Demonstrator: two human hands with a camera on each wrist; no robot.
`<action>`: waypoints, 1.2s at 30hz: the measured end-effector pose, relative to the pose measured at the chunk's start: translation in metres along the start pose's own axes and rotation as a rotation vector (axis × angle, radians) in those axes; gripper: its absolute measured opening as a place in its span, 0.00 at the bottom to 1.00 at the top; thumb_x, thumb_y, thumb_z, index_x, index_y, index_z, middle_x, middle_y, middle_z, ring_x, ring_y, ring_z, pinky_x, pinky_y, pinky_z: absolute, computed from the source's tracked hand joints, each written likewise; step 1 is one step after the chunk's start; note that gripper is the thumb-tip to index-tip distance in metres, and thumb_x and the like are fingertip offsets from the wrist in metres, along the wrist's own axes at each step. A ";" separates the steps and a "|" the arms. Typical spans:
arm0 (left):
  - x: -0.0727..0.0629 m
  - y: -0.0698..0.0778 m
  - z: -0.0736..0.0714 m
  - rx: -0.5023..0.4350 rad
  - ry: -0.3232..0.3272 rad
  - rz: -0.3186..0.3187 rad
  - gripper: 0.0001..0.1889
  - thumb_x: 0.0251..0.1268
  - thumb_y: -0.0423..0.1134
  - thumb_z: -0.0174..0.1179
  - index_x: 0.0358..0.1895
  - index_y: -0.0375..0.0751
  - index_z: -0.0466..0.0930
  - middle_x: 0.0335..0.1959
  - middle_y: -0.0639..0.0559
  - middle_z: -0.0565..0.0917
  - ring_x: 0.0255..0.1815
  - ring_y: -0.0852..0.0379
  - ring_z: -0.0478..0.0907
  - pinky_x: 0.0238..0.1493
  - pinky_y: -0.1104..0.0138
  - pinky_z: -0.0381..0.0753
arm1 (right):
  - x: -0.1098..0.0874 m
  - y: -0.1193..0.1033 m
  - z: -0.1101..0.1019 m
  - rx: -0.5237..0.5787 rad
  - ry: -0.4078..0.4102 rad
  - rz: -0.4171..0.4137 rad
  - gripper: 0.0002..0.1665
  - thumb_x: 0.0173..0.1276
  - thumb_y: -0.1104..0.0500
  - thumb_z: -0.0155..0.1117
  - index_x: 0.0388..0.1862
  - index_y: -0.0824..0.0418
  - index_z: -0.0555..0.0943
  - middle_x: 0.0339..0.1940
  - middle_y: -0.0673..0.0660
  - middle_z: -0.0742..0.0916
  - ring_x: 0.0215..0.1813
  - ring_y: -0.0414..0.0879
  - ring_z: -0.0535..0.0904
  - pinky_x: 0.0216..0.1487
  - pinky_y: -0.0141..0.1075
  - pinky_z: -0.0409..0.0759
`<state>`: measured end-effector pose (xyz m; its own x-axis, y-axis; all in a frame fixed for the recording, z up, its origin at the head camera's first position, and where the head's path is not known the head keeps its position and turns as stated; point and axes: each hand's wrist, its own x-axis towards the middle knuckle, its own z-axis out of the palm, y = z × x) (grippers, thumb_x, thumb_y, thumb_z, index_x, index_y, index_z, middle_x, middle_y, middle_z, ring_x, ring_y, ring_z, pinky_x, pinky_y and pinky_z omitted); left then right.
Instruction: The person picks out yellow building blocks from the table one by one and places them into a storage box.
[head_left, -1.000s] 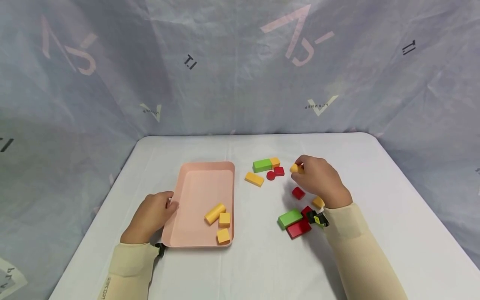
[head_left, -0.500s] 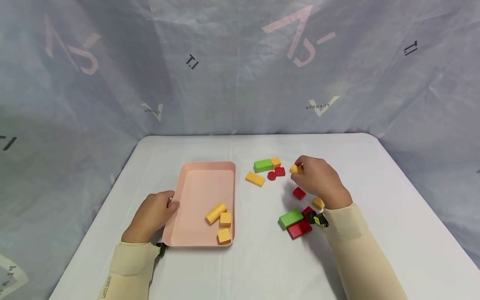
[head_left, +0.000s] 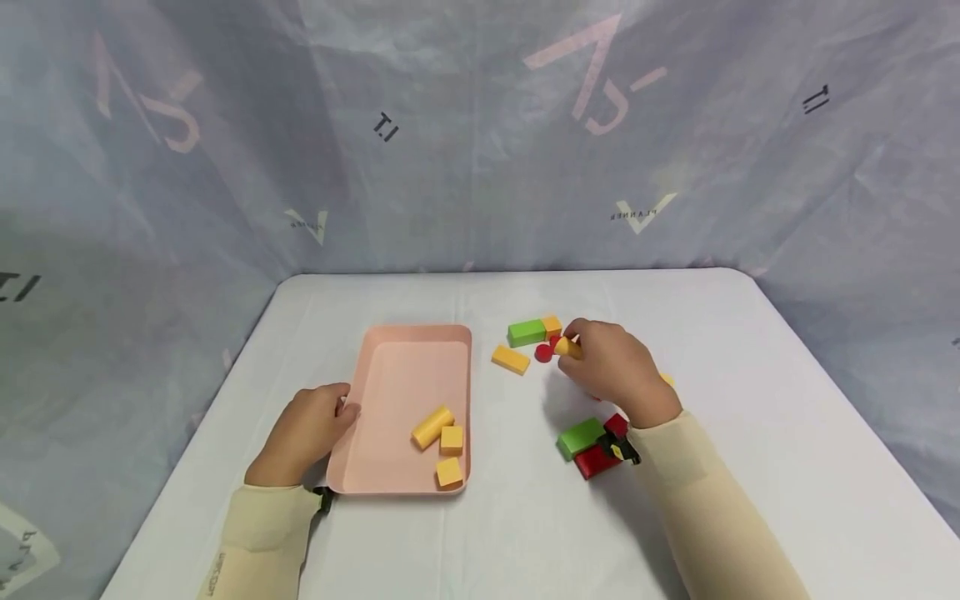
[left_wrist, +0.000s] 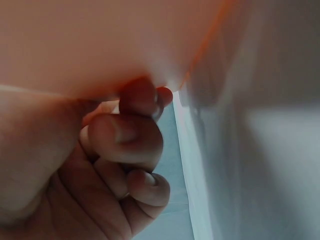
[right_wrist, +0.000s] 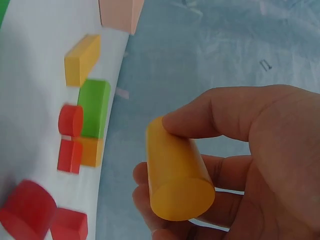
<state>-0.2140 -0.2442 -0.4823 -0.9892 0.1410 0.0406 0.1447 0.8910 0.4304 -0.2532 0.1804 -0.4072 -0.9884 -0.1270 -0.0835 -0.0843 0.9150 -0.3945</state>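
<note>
My right hand (head_left: 611, 367) pinches a yellow cylinder block (right_wrist: 175, 160) between thumb and fingers, raised above the table in the right wrist view. At the left side of a pink tray (head_left: 397, 367), my left hand (head_left: 303, 429) grips the wall with curled fingers. The left wrist view shows those fingers (left_wrist: 142, 137) against the tray's underside edge. Inside the tray, near its front right corner, lie another yellow cylinder (head_left: 432, 427) and two yellow cubes (head_left: 449, 473). Beyond the held cylinder are a red disc-like cylinder (head_left: 543, 353) and a green block (head_left: 527, 333).
A yellow rectangular block (head_left: 511, 360) lies between the tray and the red cylinder. An orange-yellow cube (head_left: 552, 327) touches the green block. Nearer me, another green block (head_left: 581, 438) and a red block (head_left: 594, 462) lie beside my right wrist, which partly hides several pieces.
My right hand has moved left and slightly nearer with the yellow cylinder, now covering a red block it had left visible. The left hand and tray have stayed in place.
</note>
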 end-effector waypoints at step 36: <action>-0.002 0.002 0.001 -0.010 0.006 -0.002 0.11 0.72 0.36 0.61 0.28 0.44 0.74 0.16 0.55 0.65 0.17 0.59 0.63 0.21 0.65 0.61 | -0.011 -0.027 0.019 -0.016 0.177 -0.253 0.20 0.64 0.56 0.62 0.54 0.57 0.84 0.35 0.50 0.81 0.31 0.44 0.75 0.34 0.38 0.73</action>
<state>-0.2118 -0.2427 -0.4824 -0.9897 0.1363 0.0446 0.1420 0.8870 0.4394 -0.2378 0.1495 -0.4124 -0.9424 -0.2840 0.1768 -0.3309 0.8689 -0.3681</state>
